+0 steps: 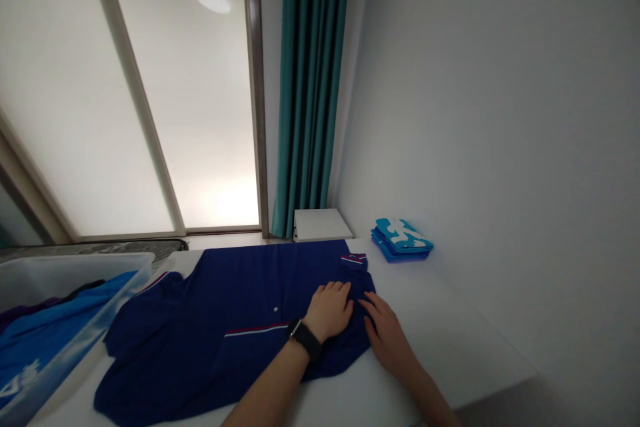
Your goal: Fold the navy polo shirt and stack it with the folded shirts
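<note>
Where the white wall [500, 113] is meeting the frosted window panels [200, 113], a teal curtain [310, 93] is hanging at twelve o'clock. Below it a white surface [450, 320] is filling the lower part of the view. It is carrying a dark blue shirt [225, 307], which is lying spread flat across its middle, with a red-and-white striped edge [354, 260] folded up at the shirt's one o'clock corner. At nine o'clock of the shirt a clear plastic bin [80, 260] is standing just beside it, holding lighter blue garments [45, 340]. At two o'clock of the shirt, apart from it and near the wall, a folded stack of blue clothes [401, 239] is resting on the surface. A small white cabinet [320, 223] is standing beyond the surface's far edge at twelve o'clock. The left hand [329, 310] is lying palm down on the shirt near its three o'clock edge, fingers stretched close together and gripping nothing. The right hand [387, 337] is lying just beside it at four o'clock, fingers likewise extended flat, their tips touching the shirt's edge while the palm is resting on bare surface. A black watch [304, 337] is sitting on the left wrist.
</note>
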The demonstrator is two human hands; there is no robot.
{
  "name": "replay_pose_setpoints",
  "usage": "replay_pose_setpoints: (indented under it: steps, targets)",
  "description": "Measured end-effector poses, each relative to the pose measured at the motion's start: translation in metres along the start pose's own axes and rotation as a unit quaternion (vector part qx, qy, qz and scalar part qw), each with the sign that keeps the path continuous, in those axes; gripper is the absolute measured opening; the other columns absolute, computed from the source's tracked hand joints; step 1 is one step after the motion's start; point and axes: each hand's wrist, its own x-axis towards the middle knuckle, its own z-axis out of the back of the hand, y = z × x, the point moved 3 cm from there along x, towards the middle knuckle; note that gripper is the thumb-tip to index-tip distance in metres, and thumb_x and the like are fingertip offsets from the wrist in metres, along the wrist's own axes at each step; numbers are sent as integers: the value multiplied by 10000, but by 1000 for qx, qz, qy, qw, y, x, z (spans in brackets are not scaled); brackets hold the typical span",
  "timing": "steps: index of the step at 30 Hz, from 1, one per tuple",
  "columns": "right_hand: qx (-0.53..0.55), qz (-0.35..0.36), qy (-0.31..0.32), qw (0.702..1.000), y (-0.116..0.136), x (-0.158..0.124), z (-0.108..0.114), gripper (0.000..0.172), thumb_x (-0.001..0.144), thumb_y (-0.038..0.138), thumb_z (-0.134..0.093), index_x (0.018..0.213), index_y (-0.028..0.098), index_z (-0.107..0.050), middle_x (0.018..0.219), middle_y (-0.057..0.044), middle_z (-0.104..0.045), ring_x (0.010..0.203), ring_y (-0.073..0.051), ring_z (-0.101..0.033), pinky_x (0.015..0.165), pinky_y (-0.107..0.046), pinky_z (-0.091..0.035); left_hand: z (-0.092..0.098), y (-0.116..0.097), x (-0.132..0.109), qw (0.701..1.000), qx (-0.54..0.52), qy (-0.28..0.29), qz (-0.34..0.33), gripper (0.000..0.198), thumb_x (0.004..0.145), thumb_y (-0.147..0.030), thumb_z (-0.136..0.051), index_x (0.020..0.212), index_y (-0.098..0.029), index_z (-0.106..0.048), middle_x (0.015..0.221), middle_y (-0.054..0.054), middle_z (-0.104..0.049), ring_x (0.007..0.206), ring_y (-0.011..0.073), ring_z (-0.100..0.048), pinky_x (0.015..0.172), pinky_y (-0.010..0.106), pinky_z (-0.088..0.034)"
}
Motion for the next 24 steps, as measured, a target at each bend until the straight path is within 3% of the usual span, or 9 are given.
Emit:
replay_pose_setpoints:
  steps: [4, 9, 13, 17, 21, 24]
  targets:
    - [33, -1, -30, 999, -19, 17, -6, 409, 909, 217, -368, 1245, 179, -597, 1366, -118, -533, 1304, -228, -441, 1097, -437, -353, -12, 2, -3, 1000, -21, -5, -2, 487, 942, -339, -382, 1386, -151, -452, 1292, 115, -595, 1177, 270, -531, 991, 427, -415]
    - [77, -41, -67, 994, -37, 61, -15, 414, 867, 222, -389, 1198, 180, -635, 1337, -130, -542, 1283, -244, -453, 1095, -445, -346, -16, 8, -5, 999, -47, -12, 12, 468, 972, -351, -327, 1390, -171, -438, 1335, 98, -571, 1213, 241, -505, 1020, 402, -378]
    - [131, -67, -61, 987, -41, 89, -26, 401, 827, 253, -459, 1169, 199, -662, 1322, -121, -558, 1286, -264, -450, 1099, -463, -329, -17, 8, -8, 998, -56, -22, 0, 442, 973, -338, -337, 1365, -180, -466, 1318, 87, -578, 1213, 232, -499, 1038, 390, -357]
    - [159, -64, -62, 983, -39, 97, -31, 386, 840, 269, -437, 1131, 203, -682, 1264, -106, -610, 1264, -250, -481, 1101, -459, -329, -17, 8, -9, 998, -64, -23, -1, 432, 969, -330, -351, 1358, -187, -474, 1312, 90, -582, 1215, 236, -500, 1043, 395, -352]
    - [210, -64, -93, 971, -43, 90, -12, 436, 889, 302, -371, 1238, 211, -615, 1326, -88, -572, 1258, -209, -488, 1090, -416, -350, -16, 7, -9, 997, -69, -28, 1, 448, 976, -330, -350, 1381, -165, -447, 1324, 101, -575, 1225, 231, -500, 1044, 397, -354]
    - [274, -104, -166, 942, -55, 76, 14, 451, 883, 346, -386, 1248, 198, -604, 1329, -97, -564, 1227, -224, -504, 1048, -407, -386, -14, 7, -9, 997, -79, -25, 5, 447, 981, -325, -345, 1382, -155, -444, 1331, 103, -574, 1229, 224, -502, 1049, 395, -353]
